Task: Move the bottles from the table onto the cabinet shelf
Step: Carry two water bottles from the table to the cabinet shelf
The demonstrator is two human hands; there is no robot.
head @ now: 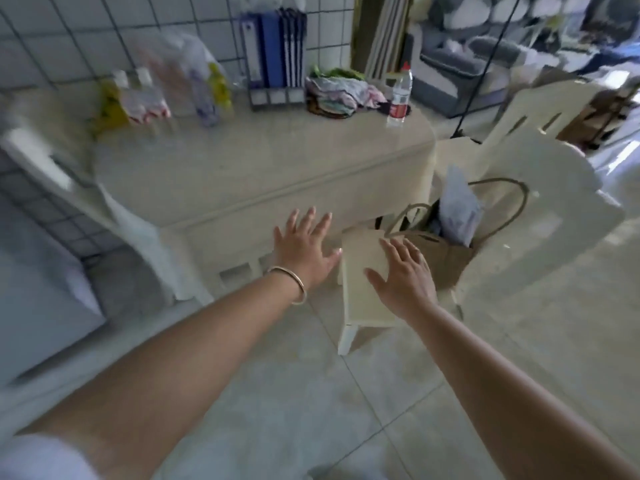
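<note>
A clear water bottle [400, 95] with a red cap and red label stands upright near the far right corner of the cream table [263, 168]. Several blurred bottles [204, 95] with yellow, pink and purple tints stand at the far left of the table by the tiled wall. My left hand [304, 247], with a bracelet on the wrist, is spread open in the air in front of the table's near edge. My right hand [405, 275] is spread open over a small stool. Both hands are empty and far from the bottles.
Blue binders in a file holder [275, 57] and a heap of cloth [341, 91] sit at the back of the table. A cream stool [363, 299], a brown paper bag [446, 244] and white chairs [526, 202] stand right of the table. A white appliance [38, 289] is at left.
</note>
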